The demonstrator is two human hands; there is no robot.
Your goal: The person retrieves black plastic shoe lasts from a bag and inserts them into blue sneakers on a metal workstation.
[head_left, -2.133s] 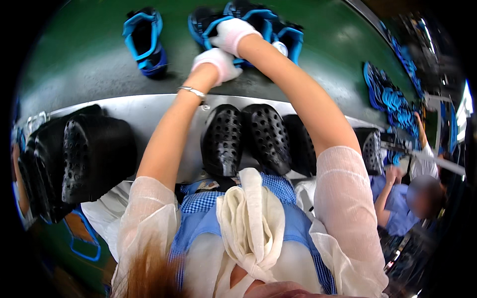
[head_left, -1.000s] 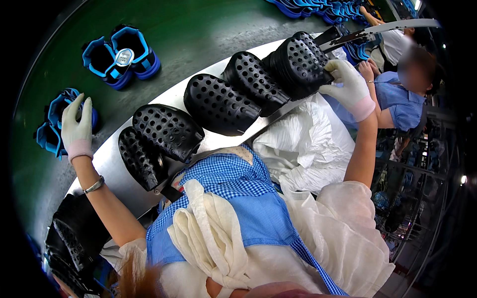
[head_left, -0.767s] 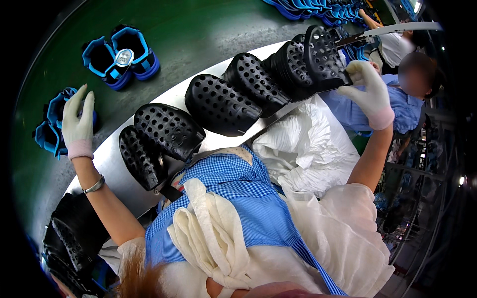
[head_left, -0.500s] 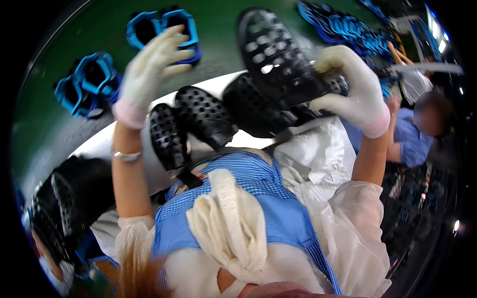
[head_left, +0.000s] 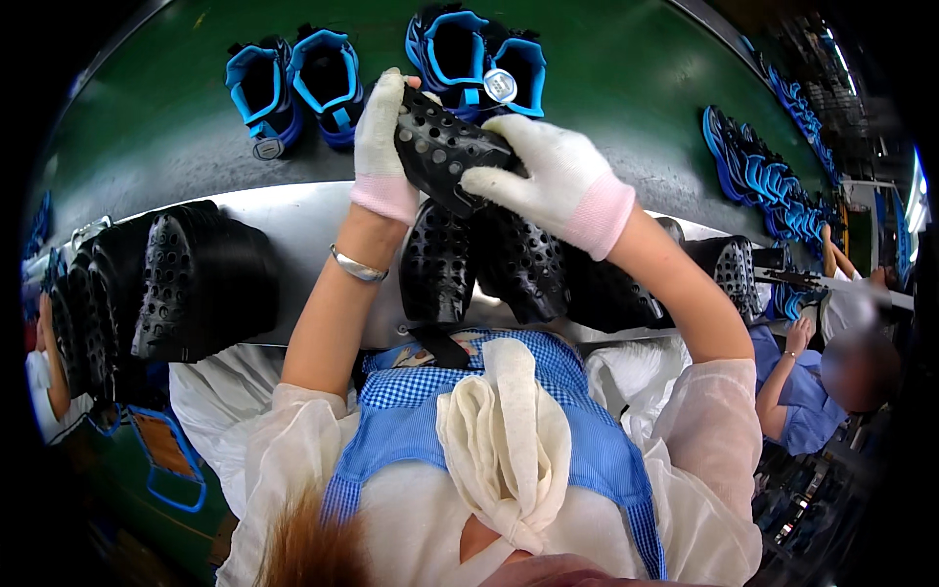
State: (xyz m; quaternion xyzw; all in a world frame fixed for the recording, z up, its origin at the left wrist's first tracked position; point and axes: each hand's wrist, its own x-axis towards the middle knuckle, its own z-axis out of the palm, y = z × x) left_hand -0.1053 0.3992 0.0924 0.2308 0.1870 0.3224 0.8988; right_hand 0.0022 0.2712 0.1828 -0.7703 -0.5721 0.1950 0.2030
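A black plastic shoe form, full of round holes, is held tilted over the bench edge between both my gloved hands. My left hand closes along its left side, thumb and fingers upright. My right hand pinches its right end between thumb and fingers. Just beyond stands a pair of black-and-blue shoes with a round tag. Another pair stands to its left. Below my hands, more perforated black forms lean on the metal ledge.
The green bench has a pale metal ledge along its near side. Stacked black forms stand at left. A row of blue shoes lies at right. A co-worker in blue sits on the right; another person's arm shows far left.
My right hand has brought the black form leftward and lower. My left hand, open and empty before, now grips it too. The view has also shifted.
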